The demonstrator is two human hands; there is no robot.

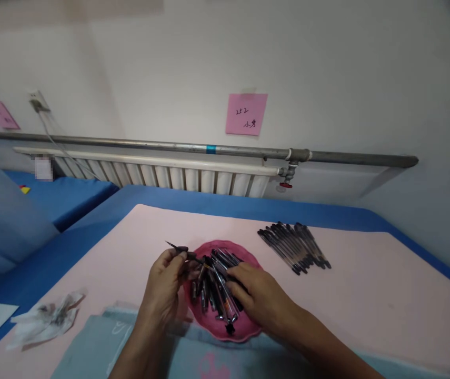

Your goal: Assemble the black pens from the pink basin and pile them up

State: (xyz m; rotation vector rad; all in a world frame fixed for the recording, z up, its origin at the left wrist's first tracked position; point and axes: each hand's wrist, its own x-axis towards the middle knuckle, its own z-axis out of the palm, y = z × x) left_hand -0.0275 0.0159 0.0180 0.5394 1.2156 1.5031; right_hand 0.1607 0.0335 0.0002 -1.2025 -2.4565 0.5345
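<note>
One thin dark piece [175, 246] is pinched in the left hand [165, 284]; the right hand [265, 296] curls over pens [221, 289], grip unclear

Left hand [163, 287] pinches dark pen piece [182, 249] | right hand [262, 292] over pink bowl [244, 330] of pen parts [219, 289] | pens [292, 246] grouped far right

Left forearm [140, 334] rises steeply, its left hand [164, 279] closed in a thumb-and-finger pinch; right forearm [323, 337] slants inward from lower right, right hand [259, 296] back upward, fingers [241, 272] curled.
</note>
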